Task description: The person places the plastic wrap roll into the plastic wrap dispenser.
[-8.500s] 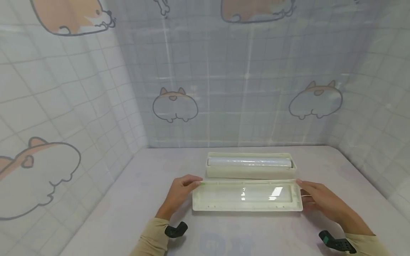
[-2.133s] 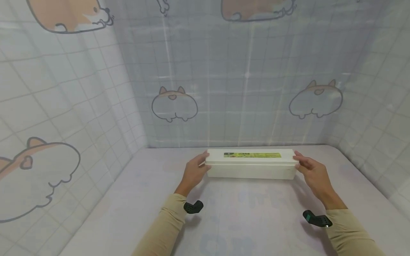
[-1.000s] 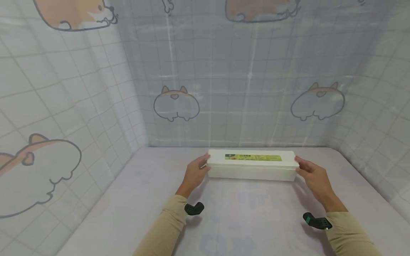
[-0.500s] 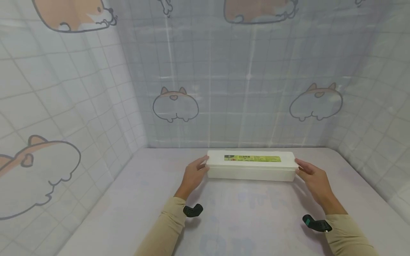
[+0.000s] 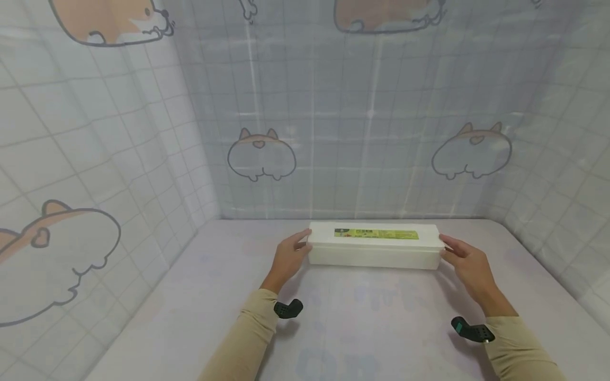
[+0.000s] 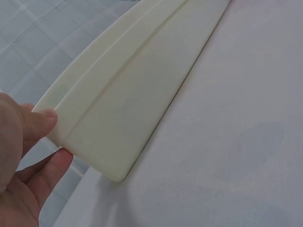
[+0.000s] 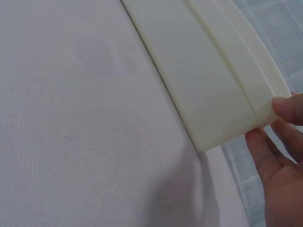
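In the head view a long white cling film box stands near the back of the table, its lid on top. A green and yellow label runs along the lid. My left hand holds the lid's left end between thumb and fingers; my right hand does the same at the right end. In the left wrist view the thumb lies on the lid's corner. The right wrist view has the other thumb on the opposite corner. The film roll inside is hidden.
The pale table reaches back to a tiled-pattern curtain with cartoon dogs, which also hangs at both sides. A black wrist device sits at my left cuff, another black device at my right.
Earlier the lid was held in front of the uncovered box and the film roll showed. Now the lid covers the box. Over the last second both hands have hardly moved.
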Motion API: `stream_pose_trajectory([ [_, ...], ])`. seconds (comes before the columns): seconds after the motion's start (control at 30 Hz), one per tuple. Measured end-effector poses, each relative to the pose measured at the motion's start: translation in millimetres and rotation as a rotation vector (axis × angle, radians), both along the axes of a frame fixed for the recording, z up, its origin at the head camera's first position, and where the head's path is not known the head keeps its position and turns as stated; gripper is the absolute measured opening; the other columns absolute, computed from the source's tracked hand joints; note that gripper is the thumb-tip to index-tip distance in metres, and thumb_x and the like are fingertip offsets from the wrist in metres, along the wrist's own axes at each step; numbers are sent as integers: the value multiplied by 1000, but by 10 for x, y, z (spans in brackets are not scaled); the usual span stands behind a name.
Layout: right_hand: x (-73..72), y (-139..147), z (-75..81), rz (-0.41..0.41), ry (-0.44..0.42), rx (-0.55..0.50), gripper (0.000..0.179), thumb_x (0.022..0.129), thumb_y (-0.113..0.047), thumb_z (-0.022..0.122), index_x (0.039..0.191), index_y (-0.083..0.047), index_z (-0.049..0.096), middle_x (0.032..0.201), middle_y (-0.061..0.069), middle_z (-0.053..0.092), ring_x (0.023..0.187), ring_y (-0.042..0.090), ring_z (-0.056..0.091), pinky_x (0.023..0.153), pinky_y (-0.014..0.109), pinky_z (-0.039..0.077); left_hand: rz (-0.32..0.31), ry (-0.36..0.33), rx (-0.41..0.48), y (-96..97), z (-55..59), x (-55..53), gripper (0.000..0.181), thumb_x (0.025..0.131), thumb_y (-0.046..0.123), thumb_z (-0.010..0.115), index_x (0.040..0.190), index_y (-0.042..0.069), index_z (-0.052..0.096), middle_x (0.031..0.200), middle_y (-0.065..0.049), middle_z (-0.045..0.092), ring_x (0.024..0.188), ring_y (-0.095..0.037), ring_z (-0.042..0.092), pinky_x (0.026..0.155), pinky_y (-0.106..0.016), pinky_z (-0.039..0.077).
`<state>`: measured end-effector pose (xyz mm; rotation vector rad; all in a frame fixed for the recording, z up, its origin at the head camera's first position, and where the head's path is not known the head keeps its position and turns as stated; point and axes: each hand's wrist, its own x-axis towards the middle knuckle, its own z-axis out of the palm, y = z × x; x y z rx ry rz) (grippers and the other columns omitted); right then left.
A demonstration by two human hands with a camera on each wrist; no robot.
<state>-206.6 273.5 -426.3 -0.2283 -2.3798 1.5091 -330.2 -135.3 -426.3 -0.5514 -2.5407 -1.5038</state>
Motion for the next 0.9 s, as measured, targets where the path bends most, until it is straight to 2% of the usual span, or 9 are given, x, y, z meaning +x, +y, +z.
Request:
stream_pose_trajectory([
  [0.43, -28, 26, 6, 54, -39, 33, 56, 108, -26, 47, 157, -3, 30, 161, 20, 26, 142, 47, 32, 109, 63, 33, 19, -21, -22, 13, -19, -8, 45, 100, 18, 63, 144, 19, 56, 150, 0, 50, 124, -28, 59, 101, -46, 49],
  [0.57, -14, 21, 4, 70, -46, 66, 55, 109, -25, 45, 157, -5, 29, 162, 19, 25, 139, 44, 38, 106, 53, 40, 24, -33, -14, 5, -26, 3, 45, 100, 18, 63, 144, 20, 56, 150, 0, 50, 125, -28, 59, 102, -46, 49],
  [0.7, -2, 25, 2, 87, -55, 83, 54, 109, -24, 44, 158, -8, 27, 162, 18, 23, 136, 44, 44, 98, 40, 49, 34, -52, 2, 9, -40, 18, 45, 100, 19, 62, 145, 22, 55, 151, 2, 49, 127, -27, 58, 104, -46, 47],
  [0.9, 4, 32, -4, 85, -38, 85, 53, 110, -25, 42, 158, -9, 27, 162, 18, 23, 133, 46, 45, 86, 25, 55, 31, -67, 35, 26, -56, 14, 45, 101, 17, 61, 145, 21, 55, 151, 1, 49, 129, -28, 55, 106, -47, 44],
])
